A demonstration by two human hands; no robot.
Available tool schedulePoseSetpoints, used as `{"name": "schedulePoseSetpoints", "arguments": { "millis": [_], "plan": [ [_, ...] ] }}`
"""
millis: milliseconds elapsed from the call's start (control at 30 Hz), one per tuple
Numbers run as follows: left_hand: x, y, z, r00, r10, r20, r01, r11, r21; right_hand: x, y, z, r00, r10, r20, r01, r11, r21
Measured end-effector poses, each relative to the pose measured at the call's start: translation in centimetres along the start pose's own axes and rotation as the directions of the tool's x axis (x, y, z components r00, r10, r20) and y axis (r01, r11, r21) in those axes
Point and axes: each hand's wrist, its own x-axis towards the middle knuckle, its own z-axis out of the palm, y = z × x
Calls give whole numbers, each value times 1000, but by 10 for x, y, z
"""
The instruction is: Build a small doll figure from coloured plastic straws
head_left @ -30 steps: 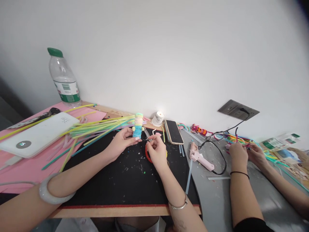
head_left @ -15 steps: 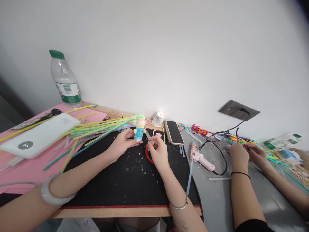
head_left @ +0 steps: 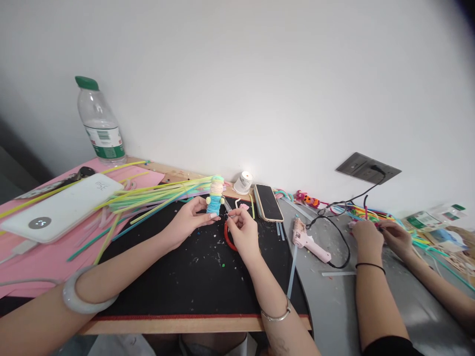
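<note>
Upright in my left hand is a small pipe-cleaner doll with a blue body, pale yellow arms, a cream head and a green top. My thumb and fingers close around its lower end. Just right of the doll, my right hand is closed in a pinch near its base. Whatever is between those fingertips is too small and dark to make out. Red-handled scissors lie on the black mat, partly covered by my right hand.
Pipe cleaners lie behind my left hand, beside a white power bank and a bottle. A paper cup, phone and pink glue gun stand rightward. A co-worker's hands work at far right.
</note>
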Motion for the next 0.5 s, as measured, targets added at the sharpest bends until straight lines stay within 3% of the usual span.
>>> {"name": "schedulePoseSetpoints", "arguments": {
  "millis": [500],
  "plan": [
    [-2,1,-1,999,-28,28,25,994,110,-2,-6,3,999,5,53,-7,999,33]
  ]
}}
